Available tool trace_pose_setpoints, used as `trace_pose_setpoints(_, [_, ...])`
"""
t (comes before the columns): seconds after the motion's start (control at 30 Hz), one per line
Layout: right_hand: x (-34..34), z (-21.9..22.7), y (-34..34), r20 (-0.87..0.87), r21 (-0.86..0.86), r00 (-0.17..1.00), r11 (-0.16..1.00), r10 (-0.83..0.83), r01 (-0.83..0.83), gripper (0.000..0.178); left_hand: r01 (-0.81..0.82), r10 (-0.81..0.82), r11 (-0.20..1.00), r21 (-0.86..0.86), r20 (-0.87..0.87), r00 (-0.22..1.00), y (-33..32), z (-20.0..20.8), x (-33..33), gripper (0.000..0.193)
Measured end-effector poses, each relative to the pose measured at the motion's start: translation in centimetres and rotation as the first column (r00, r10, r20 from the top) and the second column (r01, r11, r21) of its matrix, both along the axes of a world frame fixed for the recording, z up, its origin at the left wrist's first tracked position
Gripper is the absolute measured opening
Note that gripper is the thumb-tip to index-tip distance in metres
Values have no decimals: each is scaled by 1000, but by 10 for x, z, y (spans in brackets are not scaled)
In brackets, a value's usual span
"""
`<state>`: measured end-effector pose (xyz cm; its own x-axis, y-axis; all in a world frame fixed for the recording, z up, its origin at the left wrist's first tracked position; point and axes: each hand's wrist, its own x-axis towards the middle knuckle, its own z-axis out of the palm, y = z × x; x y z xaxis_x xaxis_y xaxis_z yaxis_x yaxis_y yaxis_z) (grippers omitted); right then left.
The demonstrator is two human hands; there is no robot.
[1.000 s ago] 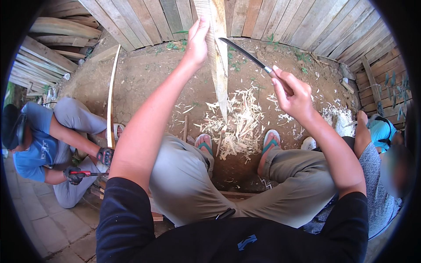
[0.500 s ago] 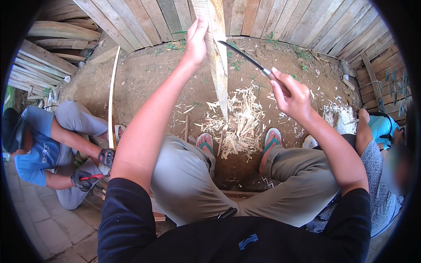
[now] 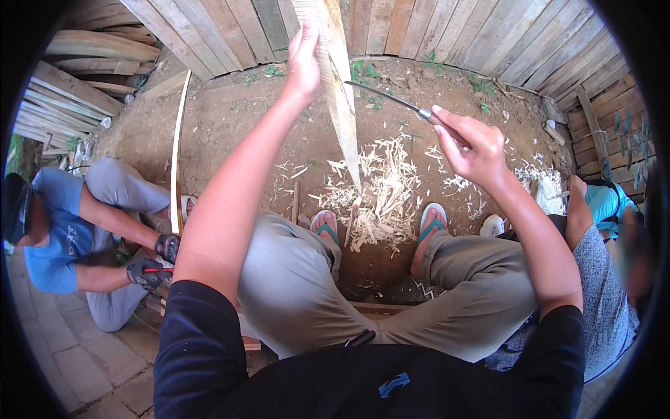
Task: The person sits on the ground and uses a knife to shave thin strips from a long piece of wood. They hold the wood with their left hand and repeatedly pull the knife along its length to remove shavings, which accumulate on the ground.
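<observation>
My left hand (image 3: 304, 64) is closed on the left edge of a long pale wooden plank (image 3: 337, 91), held up in front of me. The plank narrows to a point low over the shavings, and its top runs out of the picture. In my right hand (image 3: 477, 149) is a knife (image 3: 408, 105), gripped by its brown handle. Its dark, slightly curved blade points up and left, with the tip close to the plank's right edge; whether it touches I cannot tell.
Wood shavings (image 3: 384, 195) lie heaped between my sandalled feet. A wooden fence (image 3: 447, 31) closes off the far side. At left a gloved co-worker (image 3: 63, 237) sits by a long thin strip (image 3: 176, 153); another person (image 3: 604, 279) sits close at right. Boards (image 3: 101, 49) are stacked far left.
The plank and my left hand have shifted slightly left. The knife has dropped a little, its tip lower along the plank's edge. The left co-worker's gloved hands have moved slightly.
</observation>
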<state>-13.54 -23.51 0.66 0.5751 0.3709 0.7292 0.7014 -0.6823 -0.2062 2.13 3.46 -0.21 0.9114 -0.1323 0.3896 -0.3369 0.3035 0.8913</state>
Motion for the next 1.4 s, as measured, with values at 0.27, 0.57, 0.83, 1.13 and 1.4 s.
trace_pose_setpoints(0.27, [-2,-6,-1,-131,-12,991,999,-40,38,28,-21,19,999,46,51,999,-1,3,-4,61])
trace_pose_setpoints(0.57, [-2,-1,-1,-93,-104,993,992,-78,69,29,7,-10,999,38,79,997,-3,1,-4,61])
trace_pose_setpoints(0.83, [3,-3,-5,-104,-114,993,993,-50,38,24,16,-15,999,-37,36,999,-2,0,-1,58])
trace_pose_setpoints(1.13, [9,10,-22,-264,-189,964,979,20,-72,23,103,-105,992,76,25,994,14,5,10,74])
trace_pose_setpoints(1.4, [13,36,-20,-253,-282,966,959,-56,-18,25,289,-282,952,-104,78,956,19,22,28,64])
